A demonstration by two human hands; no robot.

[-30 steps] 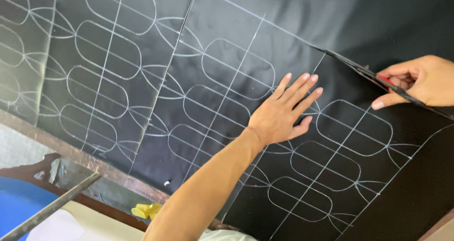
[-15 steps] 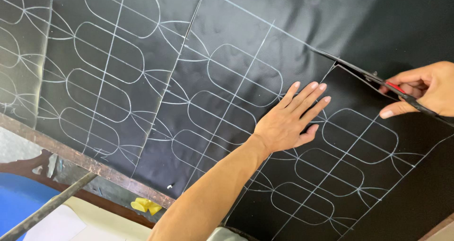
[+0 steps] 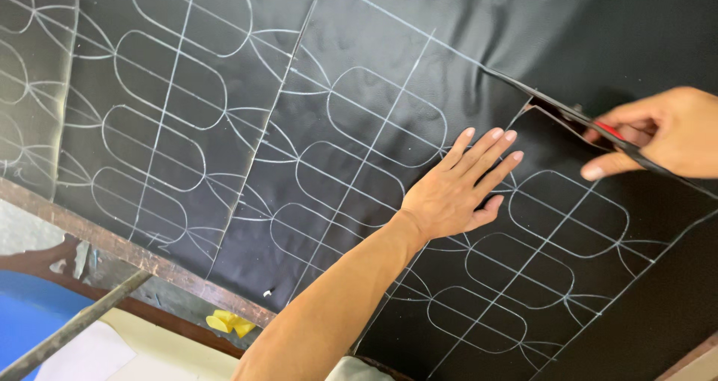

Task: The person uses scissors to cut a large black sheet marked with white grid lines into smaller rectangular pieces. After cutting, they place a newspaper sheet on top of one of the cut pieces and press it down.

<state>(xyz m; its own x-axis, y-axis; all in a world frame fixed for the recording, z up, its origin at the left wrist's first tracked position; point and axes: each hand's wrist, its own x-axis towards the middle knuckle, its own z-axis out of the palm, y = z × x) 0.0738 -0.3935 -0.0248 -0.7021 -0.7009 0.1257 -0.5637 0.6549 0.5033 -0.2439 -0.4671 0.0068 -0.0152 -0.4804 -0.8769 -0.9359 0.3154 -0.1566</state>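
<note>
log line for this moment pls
left hand: flat on black sheet | right hand: holds scissors, cutting along chalk line | sheet: chalk-marked ovals

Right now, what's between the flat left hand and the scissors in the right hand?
Head view: only black sheet with chalk outlines, plus the cut's open end, lies between the left hand and the scissors held by the right hand.

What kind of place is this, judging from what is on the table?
Probably a leather or upholstery cutting workshop. A black sheet marked with chalk pattern outlines covers a worn table edge; the left hand presses it flat while the right hand works scissors.
</note>
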